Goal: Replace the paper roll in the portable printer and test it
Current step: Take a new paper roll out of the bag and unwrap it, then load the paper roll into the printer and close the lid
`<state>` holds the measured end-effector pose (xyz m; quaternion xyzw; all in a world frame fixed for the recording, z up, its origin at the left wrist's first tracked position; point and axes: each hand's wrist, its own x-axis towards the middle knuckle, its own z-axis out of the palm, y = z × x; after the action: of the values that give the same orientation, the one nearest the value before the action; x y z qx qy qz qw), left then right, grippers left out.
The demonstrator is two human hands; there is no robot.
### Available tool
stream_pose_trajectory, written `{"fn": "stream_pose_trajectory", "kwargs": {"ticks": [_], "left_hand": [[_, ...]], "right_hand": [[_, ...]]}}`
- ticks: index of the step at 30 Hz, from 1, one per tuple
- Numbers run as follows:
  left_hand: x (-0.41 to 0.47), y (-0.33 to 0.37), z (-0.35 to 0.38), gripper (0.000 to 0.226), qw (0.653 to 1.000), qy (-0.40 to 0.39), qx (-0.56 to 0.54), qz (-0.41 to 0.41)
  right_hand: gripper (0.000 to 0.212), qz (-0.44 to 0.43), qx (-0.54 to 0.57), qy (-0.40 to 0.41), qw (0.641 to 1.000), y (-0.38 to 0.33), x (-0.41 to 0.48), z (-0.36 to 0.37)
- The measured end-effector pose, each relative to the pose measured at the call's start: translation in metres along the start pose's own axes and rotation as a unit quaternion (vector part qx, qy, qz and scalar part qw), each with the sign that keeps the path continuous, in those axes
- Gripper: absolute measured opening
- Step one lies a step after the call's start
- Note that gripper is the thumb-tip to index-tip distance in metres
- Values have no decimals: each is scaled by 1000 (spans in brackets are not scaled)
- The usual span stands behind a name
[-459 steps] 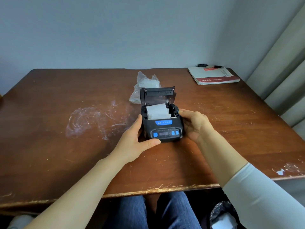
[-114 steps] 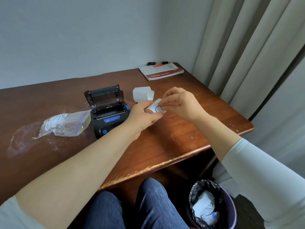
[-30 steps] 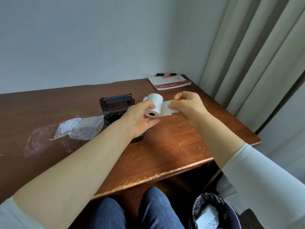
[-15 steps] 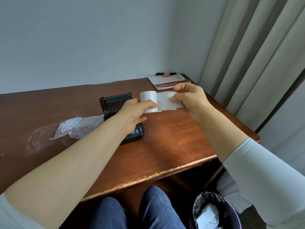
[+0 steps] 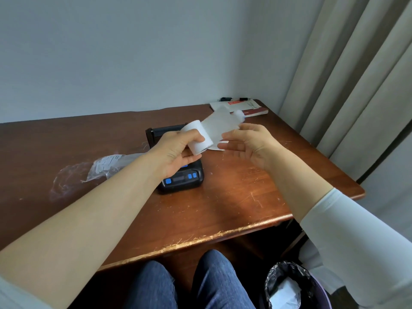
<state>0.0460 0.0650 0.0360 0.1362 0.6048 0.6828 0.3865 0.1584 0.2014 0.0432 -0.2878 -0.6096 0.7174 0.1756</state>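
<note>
My left hand (image 5: 176, 150) grips a white paper roll (image 5: 197, 139) above the table. A loose strip of paper (image 5: 220, 123) runs from the roll up and to the right, and its end curls over. My right hand (image 5: 249, 146) hovers just right of the roll, palm up with fingers spread, holding nothing. The black portable printer (image 5: 181, 180) with blue buttons sits on the table under my left hand. Its lid (image 5: 160, 131) stands open behind; the paper bay is hidden by my hand.
A clear plastic bag (image 5: 107, 165) lies left of the printer. A red-and-white booklet (image 5: 249, 108) and a pen (image 5: 226, 99) are at the far right corner. A small white scrap (image 5: 219, 146) lies under my right fingers. A lined bin (image 5: 289, 286) stands below the table edge; curtains hang at right.
My right hand has let go of the paper strip and opened. The strip now sticks up freely, and my left hand has tilted the roll and lowered it slightly.
</note>
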Motion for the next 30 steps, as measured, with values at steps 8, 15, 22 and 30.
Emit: {"fn": "stream_pose_trajectory", "kwargs": {"ticks": [8, 15, 22, 30], "left_hand": [[-4, 0, -25, 48, 995, 11, 85, 46], [-8, 0, -42, 54, 977, 43, 176, 117], [-2, 8, -50, 52, 987, 29, 115, 108], [4, 2, -62, 62, 941, 118, 275, 156]], "right_hand": [[17, -34, -38, -62, 997, 11, -1, 35], [8, -22, 0, -87, 996, 16, 5, 52], [12, -54, 20, -70, 996, 20, 16, 64], [38, -113, -98, -30, 988, 21, 19, 66]]}}
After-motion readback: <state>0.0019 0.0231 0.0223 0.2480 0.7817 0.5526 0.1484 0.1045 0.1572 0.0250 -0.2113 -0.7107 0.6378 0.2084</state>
